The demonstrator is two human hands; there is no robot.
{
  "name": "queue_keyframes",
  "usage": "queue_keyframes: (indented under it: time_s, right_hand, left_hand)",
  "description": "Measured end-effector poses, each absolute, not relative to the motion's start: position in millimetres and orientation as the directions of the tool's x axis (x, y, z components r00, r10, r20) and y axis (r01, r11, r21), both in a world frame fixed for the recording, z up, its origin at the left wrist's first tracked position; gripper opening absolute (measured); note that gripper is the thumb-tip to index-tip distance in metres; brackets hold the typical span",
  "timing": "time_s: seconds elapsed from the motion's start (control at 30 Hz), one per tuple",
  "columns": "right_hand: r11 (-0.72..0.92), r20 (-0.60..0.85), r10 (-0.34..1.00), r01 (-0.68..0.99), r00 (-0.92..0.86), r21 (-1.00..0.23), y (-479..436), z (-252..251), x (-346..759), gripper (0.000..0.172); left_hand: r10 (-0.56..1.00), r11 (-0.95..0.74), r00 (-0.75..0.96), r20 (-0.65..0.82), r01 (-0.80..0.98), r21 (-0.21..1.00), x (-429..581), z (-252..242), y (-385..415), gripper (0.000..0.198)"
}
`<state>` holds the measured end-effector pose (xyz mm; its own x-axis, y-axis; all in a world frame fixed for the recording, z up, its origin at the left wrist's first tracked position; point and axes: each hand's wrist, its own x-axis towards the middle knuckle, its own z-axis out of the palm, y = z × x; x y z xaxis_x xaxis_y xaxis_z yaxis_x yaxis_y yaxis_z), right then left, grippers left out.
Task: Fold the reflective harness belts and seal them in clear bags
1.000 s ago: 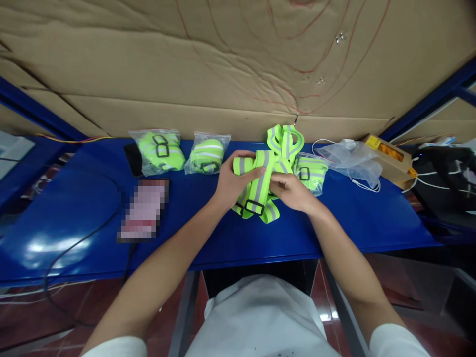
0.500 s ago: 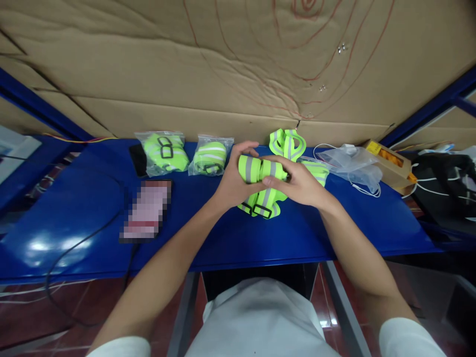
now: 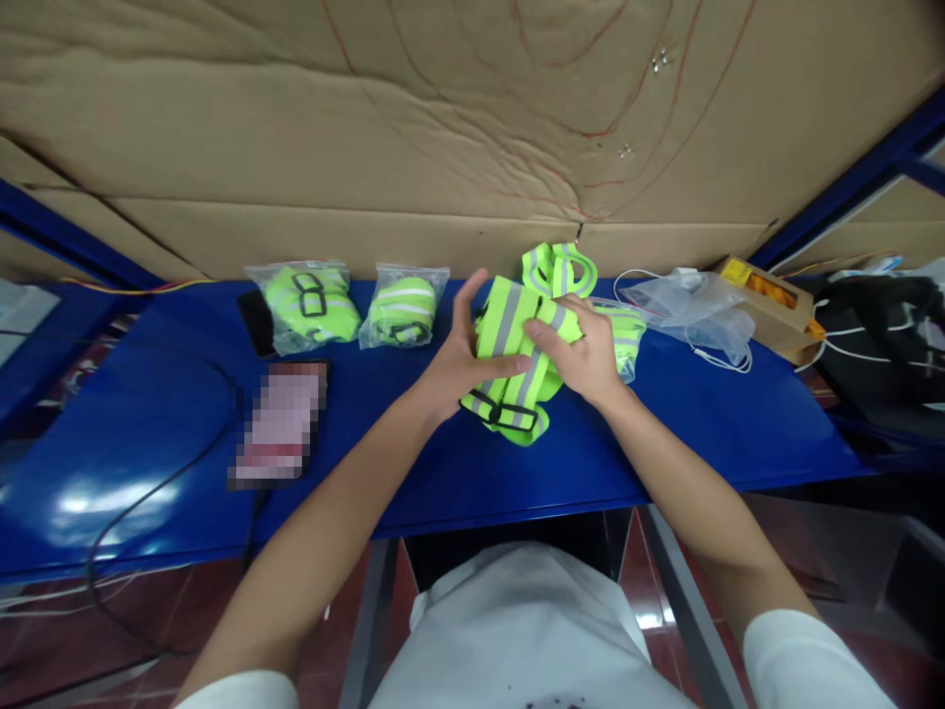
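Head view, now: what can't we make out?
All in the head view:
Left hand: some fingers hidden behind the neon strap.
Right hand: some fingertips hidden behind the same strap.
Rightmost bagged bundle: left part covered by the right hand and strap.
Phone: screen pixelated, unreadable.
Dark slab: partly covered by the leftmost bag.

Phone [image 3: 284, 423] on blue table [image 3: 443, 483], black cable [image 3: 92, 563] beside it; cardboard box [image 3: 787, 327] at right.

Left hand [image 3: 456, 366]: our thumb lies across the yellow-green strap [image 3: 506, 313]
Right hand [image 3: 593, 356]: we grip its folds
Blue surface [image 3: 413, 463]: we see bagged bundles [image 3: 332, 313]
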<state>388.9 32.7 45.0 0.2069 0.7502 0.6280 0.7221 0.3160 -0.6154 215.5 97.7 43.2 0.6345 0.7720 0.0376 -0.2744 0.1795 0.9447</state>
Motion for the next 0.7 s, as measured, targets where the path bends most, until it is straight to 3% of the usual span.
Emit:
queue_keyframes:
  time_s: [0.1, 0.17, 0.43, 0.53, 0.7]
  right_hand:
    - [0.391, 0.677, 0.72, 0.716, 0.153, -0.578, 33.6, 54.1, 384.4, 0.046]
    - [0.414, 0.674, 0.731, 0.715, 0.108, -0.563, 34.9, 60.7, 381.9, 0.047]
    - [0.584, 0.624, 0.764, 0.59, -0.168, -0.557, 39.4, 71.8, 375.6, 0.049]
    - [0.571, 0.613, 0.773, 0.602, -0.165, -0.558, 36.9, 69.0, 374.8, 0.052]
    - [0.444, 0.568, 0.822, 0.682, -0.051, -0.581, 31.6, 68.6, 375.8, 0.039]
  left_hand:
    - [0.654, 0.322, 0.75, -0.101, -0.154, 0.934, 215.4, 43.6, 94.4, 0.076]
    - [0.617, 0.351, 0.778, -0.119, -0.137, 0.926, 215.1, 44.7, 92.3, 0.063]
    - [0.741, 0.295, 0.67, -0.047, -0.262, 0.919, 221.5, 30.1, 86.8, 0.056]
    - [0.725, 0.251, 0.689, 0.004, -0.269, 0.93, 223.0, 22.2, 88.0, 0.05]
    - [0.662, 0.278, 0.746, -0.074, -0.153, 0.948, 223.0, 24.1, 88.8, 0.044]
